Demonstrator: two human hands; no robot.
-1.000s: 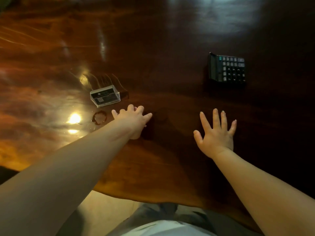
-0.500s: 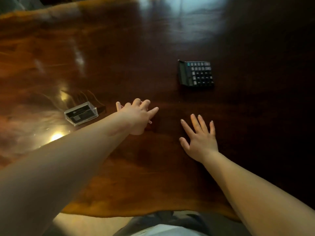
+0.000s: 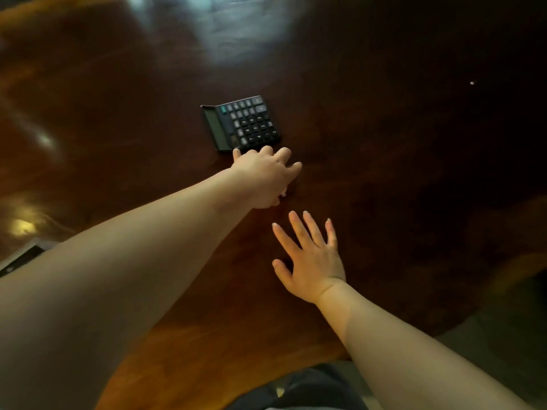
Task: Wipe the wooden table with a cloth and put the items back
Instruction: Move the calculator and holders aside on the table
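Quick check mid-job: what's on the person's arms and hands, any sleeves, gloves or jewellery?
The left arm and right arm are bare, no sleeves in view. The left hand and right hand wear no gloves; no watch, bracelet or ring shows.

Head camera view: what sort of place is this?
Likely an office or study: a broad polished wooden table, a black desk calculator on it, a clear box at far left.

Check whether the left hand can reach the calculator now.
Probably yes: the left hand is at the near edge of the calculator, nothing lies between them, and the right hand sits clear, nearer the person.
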